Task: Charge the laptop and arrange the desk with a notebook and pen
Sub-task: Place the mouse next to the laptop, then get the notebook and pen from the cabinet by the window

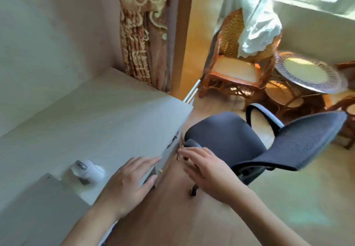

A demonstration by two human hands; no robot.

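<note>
A closed grey laptop (34, 207) lies at the near left of the white desk (96, 115). Just beyond it sits a white charger block (88, 170) with a metal plug. My left hand (130, 184) hovers over the desk's front edge, fingers spread, holding nothing. My right hand (207, 170) reaches over the near armrest (192, 143) of the dark mesh office chair (249, 144), fingers apart; whether it touches the armrest is unclear. No notebook or pen is in view.
A dark drawer handle (172, 141) shows on the desk front. Patterned curtains (142, 30) hang behind the desk corner. Wicker chairs (238, 63) and a round glass-topped table (309, 73) stand by the window. Wooden floor (288, 197) spreads to the right.
</note>
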